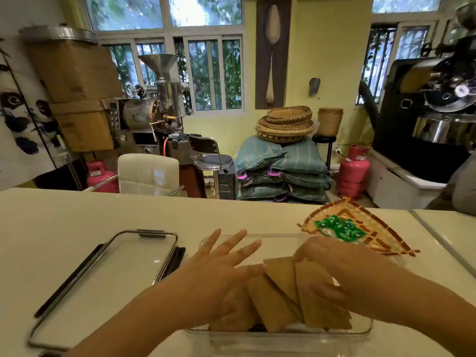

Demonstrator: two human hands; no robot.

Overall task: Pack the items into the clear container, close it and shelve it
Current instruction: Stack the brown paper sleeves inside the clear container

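Holding the brown packets (288, 292) leaning in the clear container (283, 333): your right hand (342, 269) grips them, left hand (221, 269) open, flat. Green candies (340, 228) lie on the woven tray (386, 235), just right — right hand is nearer. Lid (103, 284) sits left.

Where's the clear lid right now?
The clear lid with dark clips lies flat on the white counter, left of the clear container, beside the left hand.

A coffee roastery workroom is indicated — roasting machines (154, 104) are seen beside stacked sacks (280, 171), woven trays (286, 123) and pink gas cylinders (353, 171)
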